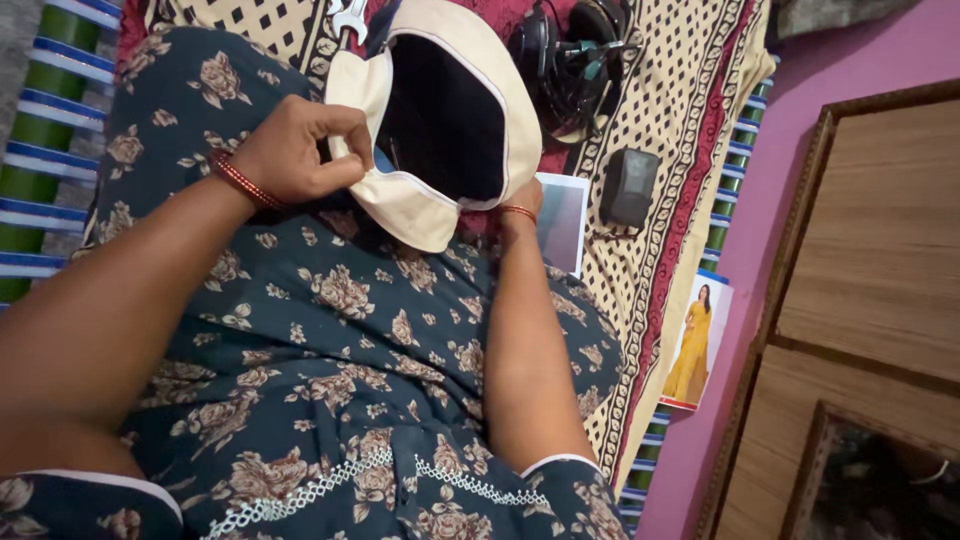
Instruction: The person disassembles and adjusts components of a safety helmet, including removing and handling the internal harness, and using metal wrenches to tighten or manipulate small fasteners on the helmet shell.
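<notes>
1. Over the lap, a cream bag lies tilted, its dark mouth facing the camera, long axis running upper right to lower left.
2. Left hand pinches its rim.
3. Right hand is mostly hidden behind the bag; its grip cannot be told.

1. Ahead of the hands, the cream fabric pouch fills the middle — both hands sit against it, the left hand at its near edge, the right hand mostly hidden behind it.
2. Just beyond, black headphones block the far right corner of the patterned bedspread.
3. To the right, a black box and a photo card lie close together; only a narrow strip of spread shows between them.
4. The right edge is closed by the pink wall and wooden door — a picture card stands against it.
5. The lap nearby, in floral cloth, lies unobstructed between the forearms.
</notes>
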